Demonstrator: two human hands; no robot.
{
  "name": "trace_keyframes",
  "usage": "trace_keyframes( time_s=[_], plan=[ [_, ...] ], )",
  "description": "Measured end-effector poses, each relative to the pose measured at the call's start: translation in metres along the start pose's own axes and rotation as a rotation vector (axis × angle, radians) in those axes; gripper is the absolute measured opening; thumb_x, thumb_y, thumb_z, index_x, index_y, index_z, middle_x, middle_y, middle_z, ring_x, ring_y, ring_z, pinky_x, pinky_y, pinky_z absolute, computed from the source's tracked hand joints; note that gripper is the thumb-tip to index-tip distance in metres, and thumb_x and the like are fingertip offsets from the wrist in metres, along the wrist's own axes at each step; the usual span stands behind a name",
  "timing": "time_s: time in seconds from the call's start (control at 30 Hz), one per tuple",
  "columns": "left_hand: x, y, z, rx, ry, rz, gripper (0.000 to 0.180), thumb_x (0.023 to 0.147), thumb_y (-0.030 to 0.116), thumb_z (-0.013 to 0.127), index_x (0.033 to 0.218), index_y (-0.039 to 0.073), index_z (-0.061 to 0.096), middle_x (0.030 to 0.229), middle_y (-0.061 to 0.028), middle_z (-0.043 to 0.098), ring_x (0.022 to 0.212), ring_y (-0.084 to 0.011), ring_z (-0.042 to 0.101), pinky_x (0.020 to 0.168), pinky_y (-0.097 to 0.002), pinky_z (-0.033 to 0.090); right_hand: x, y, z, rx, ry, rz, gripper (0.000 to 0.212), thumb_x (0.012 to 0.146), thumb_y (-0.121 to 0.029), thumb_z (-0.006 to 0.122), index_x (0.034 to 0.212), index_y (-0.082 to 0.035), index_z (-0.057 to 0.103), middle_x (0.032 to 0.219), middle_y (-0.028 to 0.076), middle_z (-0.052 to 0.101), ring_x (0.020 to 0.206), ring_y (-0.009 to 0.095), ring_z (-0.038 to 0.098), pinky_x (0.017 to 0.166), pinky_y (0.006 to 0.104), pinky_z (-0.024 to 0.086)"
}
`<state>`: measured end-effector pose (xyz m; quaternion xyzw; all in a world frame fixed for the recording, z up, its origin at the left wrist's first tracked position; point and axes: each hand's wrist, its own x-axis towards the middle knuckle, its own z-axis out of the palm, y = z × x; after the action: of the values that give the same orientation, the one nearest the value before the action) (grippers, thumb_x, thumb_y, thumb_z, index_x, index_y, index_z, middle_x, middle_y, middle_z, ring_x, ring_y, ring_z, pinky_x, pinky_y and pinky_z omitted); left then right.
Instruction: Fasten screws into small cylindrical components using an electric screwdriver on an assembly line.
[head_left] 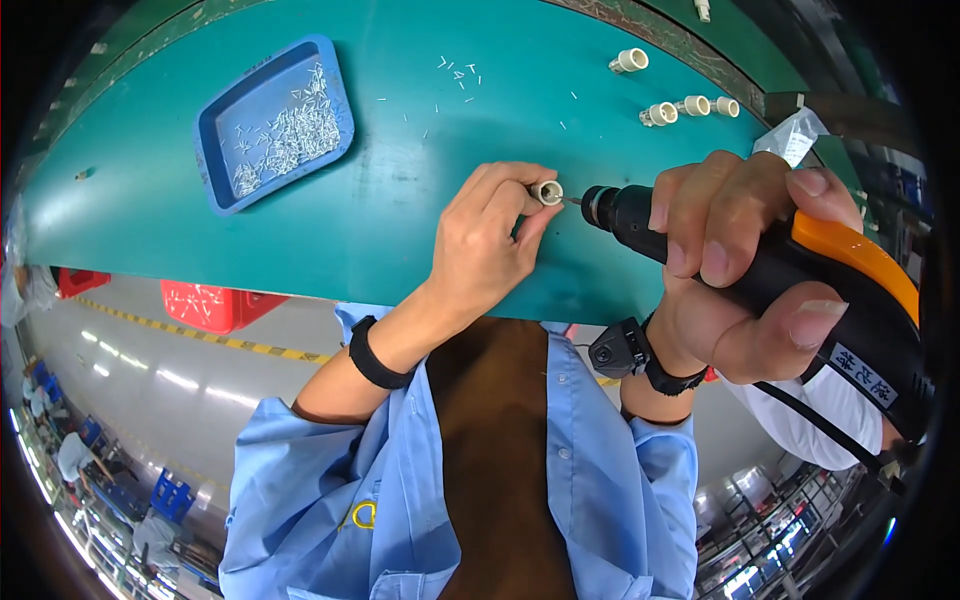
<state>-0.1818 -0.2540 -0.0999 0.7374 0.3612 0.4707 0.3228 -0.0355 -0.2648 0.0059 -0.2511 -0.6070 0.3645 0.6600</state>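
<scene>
Between the thumb and fingers of my left hand (pixel 487 232) is a small cream cylindrical socket (pixel 549 192), its round opening turned to the right. My right hand (pixel 735 235) is wrapped round a black electric screwdriver (pixel 640 215) with an orange lever (pixel 858 252). The thin bit (pixel 573 201) points left into or right at the socket's opening; whether it touches a screw inside I cannot tell. Both hands are above the green tabletop (pixel 400 215), close to its near edge.
A blue tray (pixel 208 150) of many small silver screws stands at the left. Loose screws (pixel 460 76) lie farther back. Several cream sockets (pixel 660 114) stand at the far right beside a clear plastic bag (pixel 792 136). A red stool (pixel 215 305) is below the table; a black cord (pixel 815 422) trails from the screwdriver.
</scene>
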Motion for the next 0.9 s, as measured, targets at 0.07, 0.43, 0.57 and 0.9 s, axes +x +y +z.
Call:
trace_keyframes(
  time_s=[0.07, 0.43, 0.57, 0.9],
  plan=[
    [0.0, 0.0, -0.001, 0.0, -0.004, -0.001, 0.022, 0.065, -0.008, 0.071, 0.067, 0.0, 0.05, 0.09, -0.012, 0.065, 0.079, -0.0246, 0.062, 0.063, -0.0298, 0.049, 0.001, 0.0, 0.0, -0.004, -0.006, 0.013, 0.053, 0.089, -0.047, 0.045, 0.123, -0.006, 0.042, 0.068, 0.001, 0.047, 0.052, 0.013, 0.043, 0.052, 0.031, 0.038],
    [-0.001, -0.001, 0.0, -0.03, 0.012, -0.012, 0.022, 0.064, -0.007, 0.072, 0.068, 0.0, 0.051, 0.09, -0.0119, 0.065, 0.079, -0.026, 0.062, 0.064, -0.0314, 0.049, 0.003, 0.005, 0.008, -0.011, -0.007, 0.078, 0.048, 0.089, -0.044, 0.045, 0.119, -0.006, 0.043, 0.067, 0.001, 0.046, 0.051, 0.013, 0.042, 0.05, 0.0313, 0.037],
    [-0.001, -0.002, 0.0, -0.042, 0.019, -0.017, 0.022, 0.063, -0.007, 0.072, 0.068, 0.0, 0.051, 0.09, -0.0117, 0.064, 0.079, -0.0262, 0.062, 0.064, -0.0316, 0.049, 0.002, 0.007, 0.016, -0.038, 0.09, 0.133, 0.043, 0.089, -0.041, 0.046, 0.115, -0.007, 0.045, 0.066, 0.002, 0.046, 0.05, 0.013, 0.042, 0.05, 0.0317, 0.037],
    [0.0, -0.003, -0.001, -0.062, 0.012, -0.006, 0.022, 0.065, -0.004, 0.07, 0.068, 0.0, 0.049, 0.088, -0.0107, 0.062, 0.074, -0.027, 0.058, 0.06, -0.034, 0.047, 0.008, 0.008, 0.029, -0.181, 0.166, 0.229, 0.033, 0.087, -0.034, 0.05, 0.107, -0.007, 0.046, 0.063, 0.002, 0.044, 0.05, 0.013, 0.042, 0.048, 0.0313, 0.035]
  ],
)
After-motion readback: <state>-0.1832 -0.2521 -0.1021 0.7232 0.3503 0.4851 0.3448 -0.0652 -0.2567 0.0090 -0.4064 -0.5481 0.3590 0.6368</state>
